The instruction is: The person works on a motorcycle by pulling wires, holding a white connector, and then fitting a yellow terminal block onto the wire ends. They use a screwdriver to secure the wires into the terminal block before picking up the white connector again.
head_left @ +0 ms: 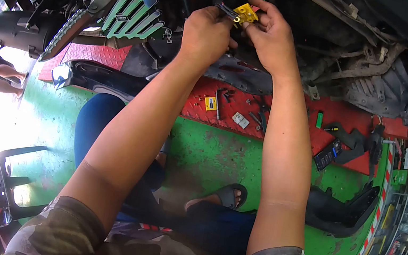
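Note:
Up under the open body of a motorcycle [332, 68], both hands meet at a small yellow piece [246, 12]. My right hand [272, 39] pinches that yellow piece between thumb and fingers. My left hand [206, 33] is closed round a slim dark part [227, 10] whose end touches or overlaps the yellow piece. The exact kind of either item is too small to tell. A bright ring-like spot shows where the two come together. Left of my left hand is a green slatted footrest plate [134, 14].
Below the hands, a red ridged platform [199, 108] carries a yellow box [211, 103], a whitish packet [240, 120], small tools and a phone-like device [327, 154]. Black body panels [341, 212] lie on the green floor [200, 148]. A glass display case [403, 226] stands at right.

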`<state>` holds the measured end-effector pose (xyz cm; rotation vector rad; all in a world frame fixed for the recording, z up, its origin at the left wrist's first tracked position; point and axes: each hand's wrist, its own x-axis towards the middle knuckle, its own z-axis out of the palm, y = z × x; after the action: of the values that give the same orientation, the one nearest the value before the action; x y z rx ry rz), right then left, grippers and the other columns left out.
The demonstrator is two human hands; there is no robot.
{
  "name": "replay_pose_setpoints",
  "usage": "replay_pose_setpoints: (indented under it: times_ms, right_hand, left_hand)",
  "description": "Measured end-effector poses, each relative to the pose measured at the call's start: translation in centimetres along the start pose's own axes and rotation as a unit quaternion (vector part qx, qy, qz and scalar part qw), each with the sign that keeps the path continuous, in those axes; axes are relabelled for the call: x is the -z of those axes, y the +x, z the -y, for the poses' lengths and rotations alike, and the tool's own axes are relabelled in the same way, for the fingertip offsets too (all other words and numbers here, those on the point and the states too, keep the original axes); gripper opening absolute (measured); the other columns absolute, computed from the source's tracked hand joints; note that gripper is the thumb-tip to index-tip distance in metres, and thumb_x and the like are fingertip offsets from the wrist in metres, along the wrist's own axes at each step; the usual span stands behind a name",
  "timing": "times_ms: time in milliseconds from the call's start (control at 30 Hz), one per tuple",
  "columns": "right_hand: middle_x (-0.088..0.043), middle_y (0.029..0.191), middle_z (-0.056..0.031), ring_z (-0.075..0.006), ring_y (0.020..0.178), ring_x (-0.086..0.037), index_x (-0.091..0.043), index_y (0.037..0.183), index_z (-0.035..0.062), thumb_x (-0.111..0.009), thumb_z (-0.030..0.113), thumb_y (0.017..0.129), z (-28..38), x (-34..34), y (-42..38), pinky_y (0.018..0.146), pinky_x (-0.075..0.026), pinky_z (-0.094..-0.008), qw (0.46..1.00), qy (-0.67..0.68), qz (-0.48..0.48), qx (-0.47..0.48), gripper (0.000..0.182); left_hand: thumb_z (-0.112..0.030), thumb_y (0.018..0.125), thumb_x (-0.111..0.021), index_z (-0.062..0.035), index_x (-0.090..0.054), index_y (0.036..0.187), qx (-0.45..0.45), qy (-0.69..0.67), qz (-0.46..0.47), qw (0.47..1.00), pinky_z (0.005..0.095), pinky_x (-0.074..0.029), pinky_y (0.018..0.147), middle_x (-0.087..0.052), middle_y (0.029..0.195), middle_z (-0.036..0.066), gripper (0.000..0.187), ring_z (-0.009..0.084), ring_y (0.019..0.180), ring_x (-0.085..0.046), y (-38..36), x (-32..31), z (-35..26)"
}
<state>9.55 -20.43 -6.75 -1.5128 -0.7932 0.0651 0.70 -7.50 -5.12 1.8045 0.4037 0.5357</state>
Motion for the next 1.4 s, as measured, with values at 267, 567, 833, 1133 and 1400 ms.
replay_pose_setpoints:
  times_ms: [267,567,833,1133,1400]
  right_hand:
    - [-0.074,0.114,-0.0104,-0.0118,0.083,-0.070,-0.057,0.139,0.0023,-0.065,-0.003,0.094,-0.5,0.6,-0.4,0.074,-0.056,-0.0247,0.997,-0.050,-0.031,0.043,0.045]
    - [-0.074,0.093,-0.0045,-0.0092,0.072,-0.067,-0.070,0.115,0.0027,-0.072,0.012,0.092,8.0,5.8,-3.9,0.063,-0.053,-0.0244,0.956,-0.164,0.219,-0.109,0.025]
    - [-0.075,0.085,-0.0171,-0.0300,0.077,-0.072,-0.077,0.100,0.0003,-0.077,0.016,0.082,-1.7,4.1,-11.3,0.071,-0.056,-0.0423,0.683,-0.476,0.445,-0.330,0.023]
    - [-0.073,0.106,-0.0184,-0.0407,0.100,-0.069,-0.073,0.102,0.0039,-0.072,0.016,0.086,-11.8,1.8,-16.4,0.089,-0.055,-0.0499,0.804,-0.479,0.329,-0.125,0.020]
    - [-0.071,0.107,-0.0184,-0.0398,0.100,-0.069,-0.074,0.105,0.0064,-0.066,0.012,0.089,-19.9,-12.4,-16.0,0.088,-0.056,-0.0500,0.924,-0.356,0.104,-0.094,0.019]
  left_hand:
    - [-0.015,0.095,-0.062,0.0056,-0.072,0.109,0.001,-0.036,0.004,0.999,0.0284,-0.053,0.053,-0.074,0.077,0.012,0.027,0.0173,0.059,-0.072,0.1,-0.3,-0.4]
    - [-0.019,0.099,-0.064,0.0060,-0.068,0.118,-0.007,-0.026,0.088,0.996,0.0287,-0.054,0.061,-0.074,0.095,0.014,0.032,0.0175,0.067,-0.071,0.2,1.2,-0.3]
    - [-0.020,0.099,-0.064,0.0062,-0.068,0.119,-0.007,-0.022,0.102,0.995,0.0281,-0.053,0.058,-0.074,0.090,0.014,0.033,0.0173,0.065,-0.071,1.1,1.4,0.8]
    - [-0.019,0.097,-0.065,0.0062,-0.066,0.106,0.053,-0.023,0.132,0.989,0.0347,-0.057,0.068,-0.069,0.072,0.013,0.027,0.0220,0.071,-0.071,0.5,2.0,-1.6]
    - [-0.019,0.099,-0.061,0.0086,-0.068,0.110,-0.063,-0.026,0.115,0.991,0.0293,-0.052,0.055,-0.071,0.076,0.016,0.030,0.0192,0.060,-0.071,1.2,1.8,1.0]
